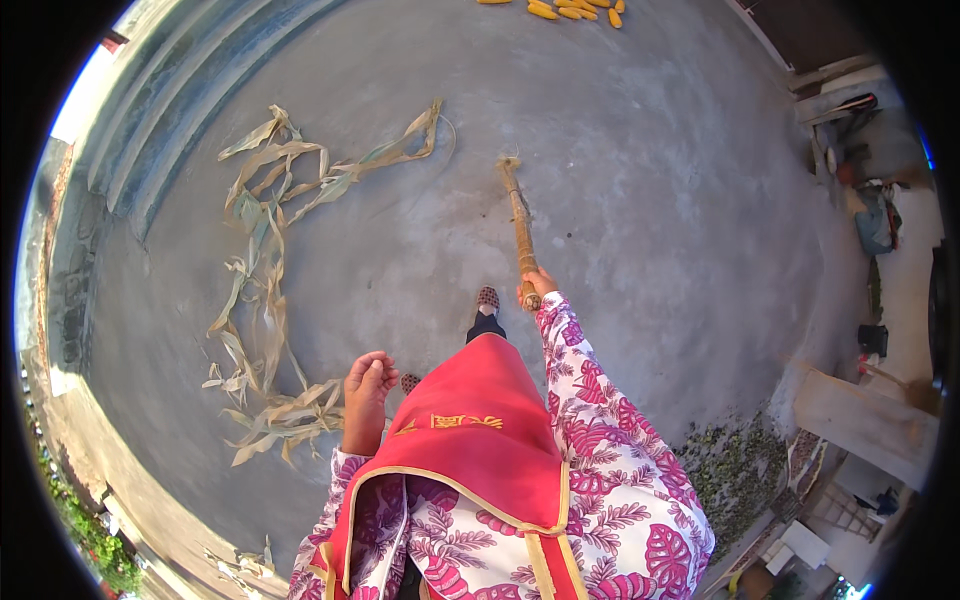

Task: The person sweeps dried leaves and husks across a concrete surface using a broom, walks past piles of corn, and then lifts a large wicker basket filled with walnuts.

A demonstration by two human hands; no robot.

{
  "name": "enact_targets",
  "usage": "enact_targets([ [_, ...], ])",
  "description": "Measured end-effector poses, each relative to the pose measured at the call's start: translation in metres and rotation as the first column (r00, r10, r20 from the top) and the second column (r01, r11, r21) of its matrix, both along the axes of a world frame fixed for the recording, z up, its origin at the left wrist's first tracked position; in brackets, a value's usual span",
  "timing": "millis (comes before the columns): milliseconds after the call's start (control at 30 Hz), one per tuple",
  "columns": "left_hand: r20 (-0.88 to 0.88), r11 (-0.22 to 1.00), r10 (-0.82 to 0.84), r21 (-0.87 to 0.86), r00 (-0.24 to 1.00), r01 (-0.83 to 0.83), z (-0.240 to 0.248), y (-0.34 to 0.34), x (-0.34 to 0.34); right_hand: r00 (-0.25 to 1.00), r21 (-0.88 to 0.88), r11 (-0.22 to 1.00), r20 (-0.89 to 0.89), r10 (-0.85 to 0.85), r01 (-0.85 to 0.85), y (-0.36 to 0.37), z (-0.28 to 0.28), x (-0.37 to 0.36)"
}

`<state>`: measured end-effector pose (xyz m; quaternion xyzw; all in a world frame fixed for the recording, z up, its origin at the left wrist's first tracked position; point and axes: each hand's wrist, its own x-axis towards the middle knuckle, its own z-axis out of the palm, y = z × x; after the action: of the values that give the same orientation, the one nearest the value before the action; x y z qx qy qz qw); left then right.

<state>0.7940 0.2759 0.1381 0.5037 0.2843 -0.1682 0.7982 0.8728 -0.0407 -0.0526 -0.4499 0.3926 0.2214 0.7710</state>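
Our right hand (537, 286) clasps the brown stick (521, 225), our left hand (369, 388) half-open to its left. Grey floor (680, 230) spreads right of the stick; dry leaves (275, 300) clutter its left, short of the steps (190, 125), and corn cobs (571, 12) lie beyond its tip.

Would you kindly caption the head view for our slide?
Right hand holding a brown stick; dried leaves strewn at left.

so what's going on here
A person in a red apron grips a brown stick in the right hand, its frayed end pointing away. The left hand, fingers partly curled, holds nothing visible. Dry leaves lie on the grey ground to the left; yellow corn cobs lie farther ahead.
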Motion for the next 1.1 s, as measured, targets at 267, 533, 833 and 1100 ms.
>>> enact_targets([
  [267, -0.092, 0.998, 0.008, 0.06, 0.996, -0.002, 0.008, -0.092, 0.078, 0.975, -0.192, 0.974, -0.161, -0.155, 0.123, -0.114, -0.028, 0.138],
  [533, -0.151, 0.99, 0.028, 0.14, 0.988, -0.007, 0.008, -0.112, 0.119, 0.8, -0.571, 0.612, -0.141, 0.584, -0.547, -0.002, -0.112, 0.112],
  [833, -0.073, 0.998, -0.053, 0.027, 0.996, 0.055, -0.021, -0.115, 0.202, 0.573, 0.188, 0.559, 0.025, 0.819, -0.807, 0.041, 0.019, 0.161],
  [1100, -0.109, 1.0, 0.015, -0.003, 0.994, -0.016, -0.037, -0.098, 0.292, 0.829, 0.082, 0.829, -0.047, 0.558, -0.553, 0.018, 0.023, 0.273],
])
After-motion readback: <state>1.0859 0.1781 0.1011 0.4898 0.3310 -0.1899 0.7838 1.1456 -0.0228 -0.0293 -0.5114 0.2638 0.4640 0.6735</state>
